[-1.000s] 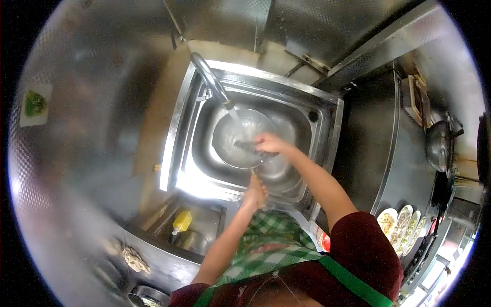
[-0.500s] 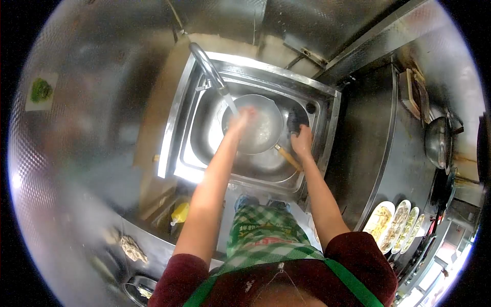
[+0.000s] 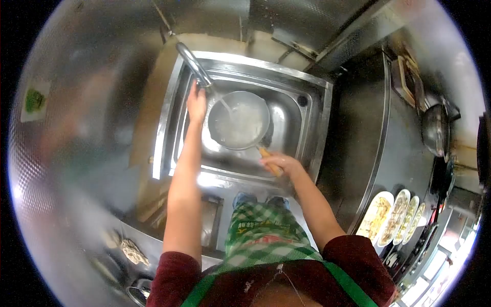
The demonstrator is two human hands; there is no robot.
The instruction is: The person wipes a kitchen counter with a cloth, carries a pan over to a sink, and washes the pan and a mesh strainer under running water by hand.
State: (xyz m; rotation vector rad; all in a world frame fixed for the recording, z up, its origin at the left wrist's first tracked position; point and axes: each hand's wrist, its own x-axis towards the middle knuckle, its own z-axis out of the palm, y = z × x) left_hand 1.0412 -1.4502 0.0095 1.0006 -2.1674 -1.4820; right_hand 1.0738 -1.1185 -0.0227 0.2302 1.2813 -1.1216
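- And your left hand (image 3: 197, 105) has swung off the pan's middle and up to the tap (image 3: 193, 64), while your right hand (image 3: 285, 165) has left the dark scrubber and gone to the pan's handle!
- Right hand now: your fingers are closed round the wooden handle (image 3: 270, 162), which points down and right, towards you.
- Left hand: fingers reach up beside the spout, overlapping the tap; whether they grip it or merely touch, I cannot tell.
- There's the pan (image 3: 263, 107), down in the steel sink (image 3: 286, 120), left of the basin's middle, its open side facing up.
- Water (image 3: 225, 106) is streaming from the spout straight into it, and the pan's inside looks wet and cloudy.
- Over on your right, oval plates (image 3: 387, 196) of food stand in a row, with a round metal wok (image 3: 433, 134) beyond them.
- Down on your left, a crumpled cloth (image 3: 134, 251) lies on a steel surface.
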